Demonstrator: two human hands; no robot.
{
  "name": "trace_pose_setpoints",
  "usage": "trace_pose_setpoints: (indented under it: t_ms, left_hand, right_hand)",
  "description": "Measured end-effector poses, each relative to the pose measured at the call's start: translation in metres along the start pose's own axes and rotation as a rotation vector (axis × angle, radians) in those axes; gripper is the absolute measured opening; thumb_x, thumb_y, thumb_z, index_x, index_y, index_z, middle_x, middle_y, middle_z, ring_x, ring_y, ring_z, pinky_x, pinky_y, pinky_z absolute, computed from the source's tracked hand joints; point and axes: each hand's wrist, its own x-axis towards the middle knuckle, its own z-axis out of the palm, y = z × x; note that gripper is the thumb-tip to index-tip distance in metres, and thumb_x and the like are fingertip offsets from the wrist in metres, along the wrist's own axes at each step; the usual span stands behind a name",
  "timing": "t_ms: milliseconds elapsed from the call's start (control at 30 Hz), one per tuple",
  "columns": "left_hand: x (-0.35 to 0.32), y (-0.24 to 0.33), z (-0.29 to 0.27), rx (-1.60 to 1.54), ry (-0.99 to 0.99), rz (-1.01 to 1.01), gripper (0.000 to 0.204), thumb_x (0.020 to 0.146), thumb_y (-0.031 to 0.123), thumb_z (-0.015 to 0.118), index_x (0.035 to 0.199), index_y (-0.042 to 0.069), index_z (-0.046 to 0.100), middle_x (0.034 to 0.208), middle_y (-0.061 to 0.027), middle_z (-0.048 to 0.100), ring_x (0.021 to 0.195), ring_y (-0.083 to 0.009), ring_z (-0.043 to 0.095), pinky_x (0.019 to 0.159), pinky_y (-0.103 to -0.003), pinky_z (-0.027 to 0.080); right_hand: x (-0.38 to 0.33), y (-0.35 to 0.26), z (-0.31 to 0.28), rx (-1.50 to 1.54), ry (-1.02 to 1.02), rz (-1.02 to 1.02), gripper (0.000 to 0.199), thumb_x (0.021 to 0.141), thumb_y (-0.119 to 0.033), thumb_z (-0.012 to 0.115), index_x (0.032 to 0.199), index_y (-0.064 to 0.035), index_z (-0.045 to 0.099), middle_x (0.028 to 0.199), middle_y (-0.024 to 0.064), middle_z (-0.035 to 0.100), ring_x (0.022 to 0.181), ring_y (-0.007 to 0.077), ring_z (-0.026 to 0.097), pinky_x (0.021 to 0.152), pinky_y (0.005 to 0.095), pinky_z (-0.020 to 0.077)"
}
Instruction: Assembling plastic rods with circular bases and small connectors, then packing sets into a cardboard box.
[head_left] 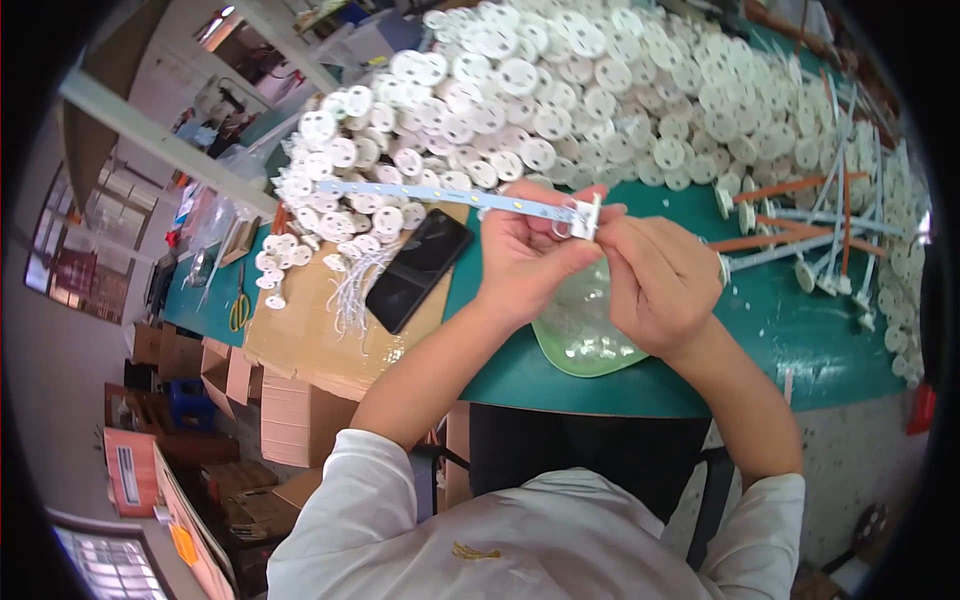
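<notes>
A pale blue LED light strip [430, 193] extends leftward from a small white plastic end cap [588, 215], with thin wires curling where the two meet. My left hand [522, 258] is closed, thumb and fingers gripping the cap and the strip's near end. Against the cap's right side, my right hand [668, 282] is closed in a pinch; what lies between its fingertips is hidden. Below both hands sits a shallow light-green tray [585, 362] containing many small, shiny clear pieces.
Round white caps [590, 90] heap across the table's far side. A black phone [420, 270] and loose white wires [348, 300] lie on cardboard [300, 335] at left, yellow-handled scissors [240, 312] beyond. Capped blue and orange strips [800, 235] lie crossed at right on the green table [760, 350].
</notes>
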Motion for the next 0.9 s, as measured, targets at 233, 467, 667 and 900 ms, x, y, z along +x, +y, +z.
trace_pose_setpoints:
  t_ms: [233,467,667,900]
  left_hand:
    - [0.005,0.023,0.014,0.256,-0.005,-0.01,0.062,0.077,-0.01,0.073,0.13,0.002,0.044,0.12,-0.0163,0.064,0.104,-0.0195,0.066,0.088,-0.033,0.055]
    - [-0.011,0.228,-0.128,1.022,0.372,-0.15,0.08,0.091,0.009,0.065,0.151,-0.005,0.015,0.098,-0.0188,0.071,0.08,-0.0181,0.068,0.074,-0.03,0.056]
    - [-0.066,0.329,-0.285,1.545,0.513,-0.537,0.033,0.09,0.022,0.058,0.106,-0.006,0.066,0.086,-0.0137,0.069,0.066,-0.021,0.069,0.06,-0.03,0.058]
    - [-0.037,0.327,-0.356,2.393,0.17,-0.84,0.037,0.087,0.025,0.051,0.112,0.003,0.067,0.107,-0.0271,0.066,0.1,-0.0423,0.064,0.087,-0.051,0.05]
  right_hand:
    - [-0.023,0.007,0.001,-0.033,0.033,0.034,0.018,0.078,0.009,0.068,0.095,0.0046,0.066,0.1,0.019,0.068,0.089,0.0347,0.067,0.079,0.0385,0.0546]
    - [-0.012,0.014,-0.015,-0.167,-0.054,-0.032,0.014,0.079,0.01,0.065,0.092,0.0063,0.065,0.116,0.0208,0.063,0.104,0.037,0.062,0.085,0.0409,0.0518]
    - [-0.014,0.022,0.008,-0.029,-0.104,0.11,0.014,0.074,0.012,0.065,0.086,0.005,0.066,0.102,0.0167,0.066,0.093,0.0337,0.063,0.071,0.0365,0.0533]
    - [-0.01,0.022,0.008,-0.109,-0.096,-0.072,0.016,0.069,0.012,0.068,0.081,0.0021,0.065,0.089,0.0151,0.068,0.081,0.0324,0.065,0.072,0.0375,0.0533]
